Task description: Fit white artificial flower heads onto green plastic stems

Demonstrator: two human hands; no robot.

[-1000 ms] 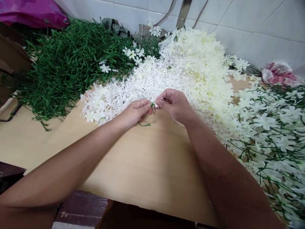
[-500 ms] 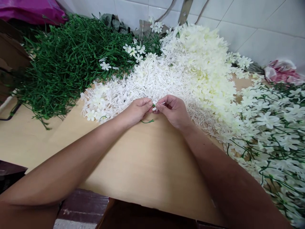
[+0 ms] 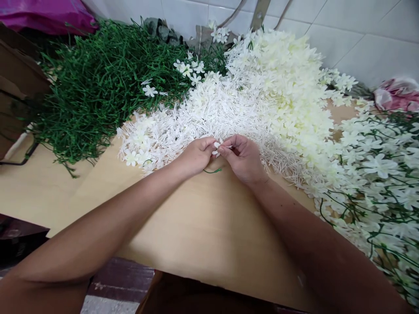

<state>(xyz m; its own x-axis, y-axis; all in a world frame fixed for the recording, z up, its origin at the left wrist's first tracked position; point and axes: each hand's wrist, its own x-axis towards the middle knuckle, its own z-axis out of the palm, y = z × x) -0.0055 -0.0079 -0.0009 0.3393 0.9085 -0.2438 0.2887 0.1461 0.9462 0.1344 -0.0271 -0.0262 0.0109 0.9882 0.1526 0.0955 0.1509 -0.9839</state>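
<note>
While I watch remotely, my left hand (image 3: pixel 198 155) pinches a green stem (image 3: pixel 213 171) trailing rightward, my right hand (image 3: pixel 245 158) a white flower (image 3: pixel 216 147) (squarely between the two), well beyond the tabletop (image 3: pixel 196 222)'s near edge.

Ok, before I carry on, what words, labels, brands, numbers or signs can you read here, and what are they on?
None: no text can be read in this view.
Purple plastic: faint marks, too blurred to tell whether they are lettering.
Dark item at the lower left edge: faint marks, too dark and small to read.
White flower held in the right hand: no lettering shows.
</note>
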